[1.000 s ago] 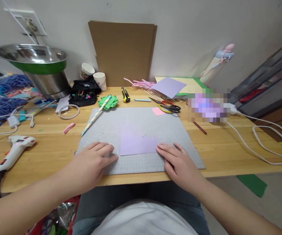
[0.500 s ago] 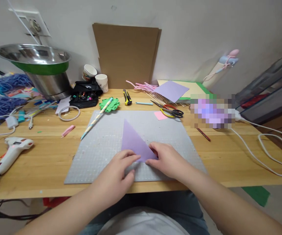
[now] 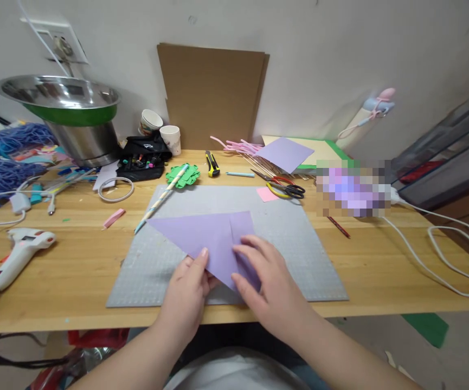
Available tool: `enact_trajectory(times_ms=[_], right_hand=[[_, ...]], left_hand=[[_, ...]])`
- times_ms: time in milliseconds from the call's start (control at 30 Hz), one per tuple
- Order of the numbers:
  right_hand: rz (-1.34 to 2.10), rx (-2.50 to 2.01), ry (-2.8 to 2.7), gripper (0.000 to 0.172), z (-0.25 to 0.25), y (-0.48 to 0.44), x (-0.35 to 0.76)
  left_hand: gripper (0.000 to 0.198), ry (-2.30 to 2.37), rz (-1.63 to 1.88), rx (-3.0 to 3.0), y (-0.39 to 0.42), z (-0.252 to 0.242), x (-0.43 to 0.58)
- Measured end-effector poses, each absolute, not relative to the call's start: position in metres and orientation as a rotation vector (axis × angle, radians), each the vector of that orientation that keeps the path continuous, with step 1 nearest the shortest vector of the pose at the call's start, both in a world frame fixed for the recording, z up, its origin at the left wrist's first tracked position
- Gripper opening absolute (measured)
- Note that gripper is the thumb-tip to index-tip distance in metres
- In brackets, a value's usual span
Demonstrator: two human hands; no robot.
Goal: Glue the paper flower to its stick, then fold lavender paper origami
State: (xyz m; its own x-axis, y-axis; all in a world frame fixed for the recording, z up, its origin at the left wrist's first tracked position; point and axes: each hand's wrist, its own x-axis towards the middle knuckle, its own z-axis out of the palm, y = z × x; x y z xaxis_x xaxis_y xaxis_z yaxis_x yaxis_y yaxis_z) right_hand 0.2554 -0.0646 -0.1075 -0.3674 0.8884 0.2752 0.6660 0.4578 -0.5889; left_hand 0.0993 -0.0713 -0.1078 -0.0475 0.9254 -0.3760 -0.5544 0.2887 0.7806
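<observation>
Two grips on purple paper [image 3: 201, 234]: left grip [image 3: 189, 287] seemingly pinches its edge, right grip [image 3: 264, 281] spread flat atop.

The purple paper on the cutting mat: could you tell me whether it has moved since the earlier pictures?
Yes. The purple paper now spreads leftward across the cutting mat, its tip nearer the mat's left edge.

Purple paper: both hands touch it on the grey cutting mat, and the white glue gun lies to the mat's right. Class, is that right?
Not quite. The head view shows the white glue gun lying left of the grey cutting mat. The rest stands: the left hand and right hand both touch the purple paper on that mat.
</observation>
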Motion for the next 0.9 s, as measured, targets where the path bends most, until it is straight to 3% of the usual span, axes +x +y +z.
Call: enact_trajectory(times_ms=[133, 300, 500, 633, 767, 900], right_hand=[[0.815, -1.289, -1.869, 0.052, -0.121, -0.059, 0.263], [1.261, -1.178, -1.449, 0.058, -0.125, -0.057, 0.263], [1.228, -1.175, -1.138, 0.061, -0.115, -0.049, 0.267], [1.499, -1.099, -0.973, 0.073, -0.102, -0.050, 0.270], [1.721, -1.002, -0.928, 0.055, -0.096, -0.056, 0.269], [1.675, -0.995, -0.945, 0.038, -0.100, -0.053, 0.269]], left_hand=[[0.017, 0.924, 1.240, 0.338, -0.067, -0.100, 0.093], [0.030, 0.944, 1.190, 0.187, -0.061, -0.094, 0.089], [0.028, 0.918, 1.149, 0.194, -0.062, -0.099, 0.085], [0.027, 0.876, 1.072, 0.214, -0.064, -0.104, 0.085], [0.030, 0.828, 0.992, 0.177, -0.065, -0.103, 0.087], [0.029, 0.754, 0.935, 0.386, -0.067, -0.098, 0.089]])
